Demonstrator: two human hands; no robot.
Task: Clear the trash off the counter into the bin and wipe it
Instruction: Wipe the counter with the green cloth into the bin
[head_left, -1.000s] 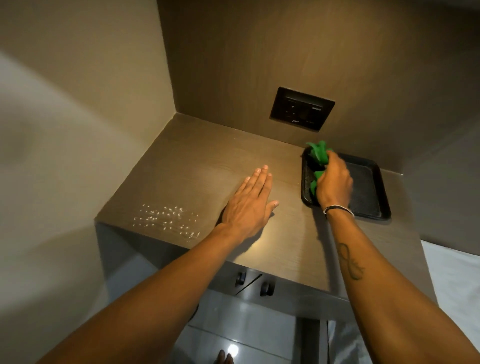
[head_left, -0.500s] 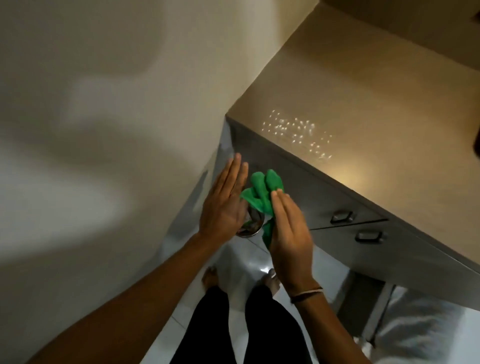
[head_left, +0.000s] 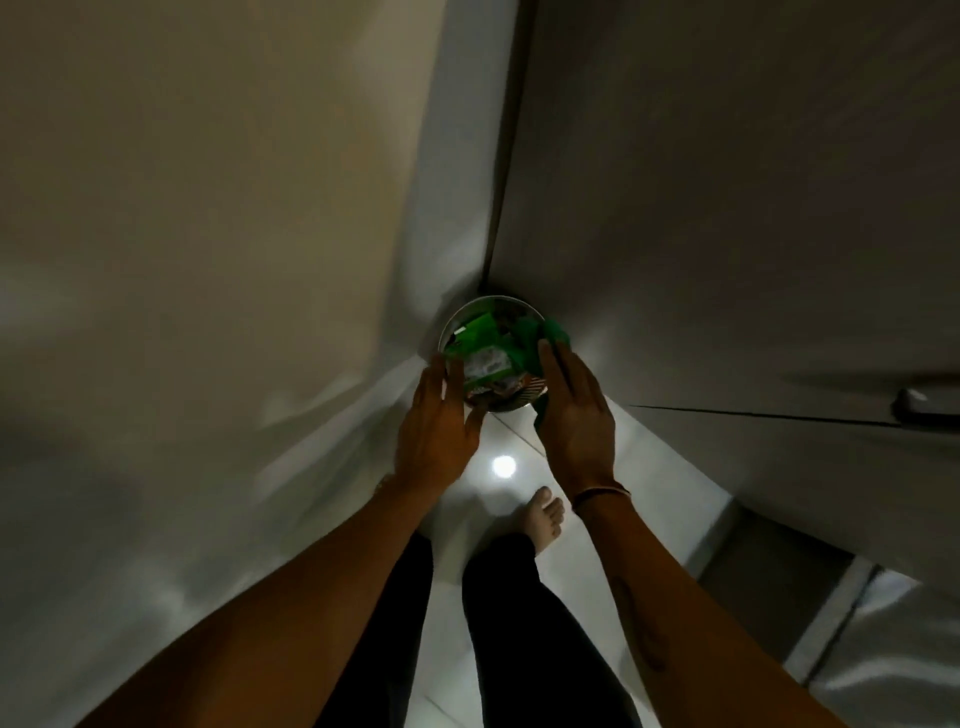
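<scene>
A round metal bin (head_left: 489, 300) stands on the floor in the corner between the wall and the cabinet. Green wrappers and other trash (head_left: 485, 358) lie inside it. My left hand (head_left: 436, 431) hovers over the bin's left rim, fingers apart and holding nothing. Over the right rim, my right hand (head_left: 576, 415) grips a green cloth (head_left: 555, 332), which sticks out past the fingertips and below the palm. The counter top is out of view.
The grey cabinet side (head_left: 727, 208) rises on the right, with a drawer handle (head_left: 924, 402) at the far right. A pale wall fills the left. My bare foot (head_left: 545, 519) and dark trouser legs stand on glossy white floor tiles (head_left: 503, 466).
My view has swung down from the counter to the bin on the floor. Both hands dropped from counter height to just above the bin, and the right hand still grips the green cloth.
</scene>
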